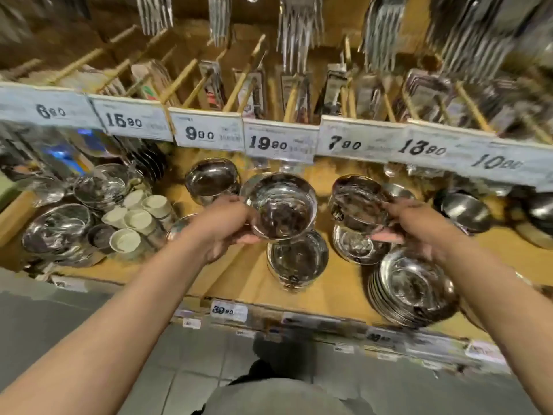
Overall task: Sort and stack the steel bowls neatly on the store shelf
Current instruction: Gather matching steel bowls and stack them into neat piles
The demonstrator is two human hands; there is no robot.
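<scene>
While the left hand (227,226) grips a steel bowl (279,205) directly above the front stack (297,259), the right hand (419,223) holds a second bowl (359,202) over the neighbouring stack (356,247) on the shelf (335,289).

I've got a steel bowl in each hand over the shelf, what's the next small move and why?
Probably lower the left hand and its bowl straight down into the bowl standing right beneath it on the shelf. The two look alike in size, so they should nest. The right hand can hold its bowl meanwhile.
</scene>
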